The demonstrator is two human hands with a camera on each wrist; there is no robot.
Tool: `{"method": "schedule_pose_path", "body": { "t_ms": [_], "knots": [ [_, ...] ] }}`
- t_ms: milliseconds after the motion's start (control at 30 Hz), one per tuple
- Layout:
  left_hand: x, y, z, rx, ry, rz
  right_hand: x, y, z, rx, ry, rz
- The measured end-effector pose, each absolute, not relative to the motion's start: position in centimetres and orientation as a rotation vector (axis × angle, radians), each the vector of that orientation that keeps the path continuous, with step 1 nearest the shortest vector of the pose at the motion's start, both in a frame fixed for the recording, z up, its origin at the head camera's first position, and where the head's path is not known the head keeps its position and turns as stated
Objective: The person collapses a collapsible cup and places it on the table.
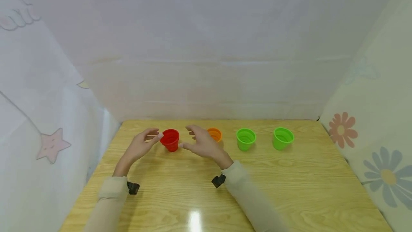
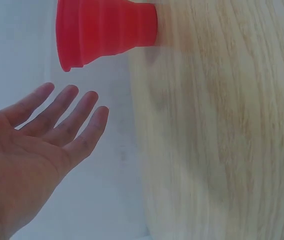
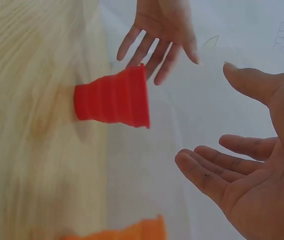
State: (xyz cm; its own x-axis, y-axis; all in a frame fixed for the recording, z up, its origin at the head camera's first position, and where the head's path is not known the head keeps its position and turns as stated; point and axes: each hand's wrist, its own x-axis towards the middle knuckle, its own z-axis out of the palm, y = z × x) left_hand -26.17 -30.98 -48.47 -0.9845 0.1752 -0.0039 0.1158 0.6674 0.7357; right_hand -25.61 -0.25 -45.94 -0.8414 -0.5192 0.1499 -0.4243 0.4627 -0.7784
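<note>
A red ribbed cup (image 1: 170,141) stands upright on the wooden table, between the two hands. To its left, the left hand (image 1: 143,144) has its fingers spread and relaxed, with the thumb tip close to the cup's rim in the head view. The right hand (image 1: 203,142) hovers on the cup's other side, palm turned toward it, fingers loosely extended. Both wrist views show bare space between the fingertips and the red cup (image 2: 107,30). Behind the right hand an orange cup (image 1: 215,134) is partly hidden; its edge (image 3: 132,232) also shows low in the right wrist view.
Two green cups stand farther right in the same row, one nearer the middle (image 1: 246,139) and one beyond it (image 1: 282,138). The wooden table (image 1: 180,196) ends at a pale cloth backdrop (image 1: 219,63), with printed cloth on both sides.
</note>
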Motion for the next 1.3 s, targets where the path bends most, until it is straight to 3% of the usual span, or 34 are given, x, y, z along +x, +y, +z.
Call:
{"method": "schedule_pose_path", "body": {
  "t_ms": [533,1300],
  "knots": [
    [-25.9,-31.3,-50.8,0.364,2.61,1.405,-27.5,-5.8,-51.1,-0.603,2.612,-1.349],
    [-27.5,-31.0,-52.2,0.362,2.529,1.53,-28.7,-7.6,-53.1,-0.482,2.352,-1.75]
  ]
}}
